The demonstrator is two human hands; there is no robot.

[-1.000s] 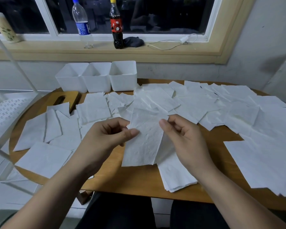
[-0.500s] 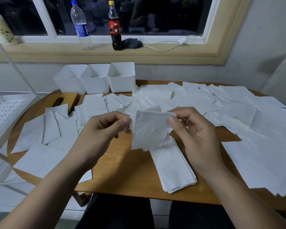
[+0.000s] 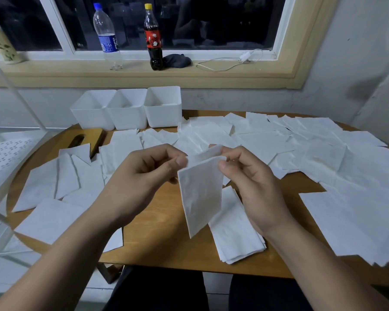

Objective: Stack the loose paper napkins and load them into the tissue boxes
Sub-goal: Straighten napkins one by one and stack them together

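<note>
One folded napkin (image 3: 201,194) is held up in the air over the desk (image 3: 162,243). The left grip (image 3: 144,178) pinches its top left corner, and the right grip (image 3: 252,187) pinches its top right corner. The napkin hangs down between them, tilted a little.

Just under it, near the front edge of the desk, lies a neat pile (image 3: 236,232) of folded napkins. Many loose napkins (image 3: 323,153) are spread flat all over the desk, on both sides.

At the back stand three white boxes (image 3: 126,108) in a row, touching each other. A wooden box (image 3: 85,138) with a slot on top sits just beside them on the left.

On the window ledge (image 3: 76,72) stand a water bottle (image 3: 107,37) and a cola bottle (image 3: 153,39), with a dark cloth (image 3: 177,61) and a white cord (image 3: 229,63).
</note>
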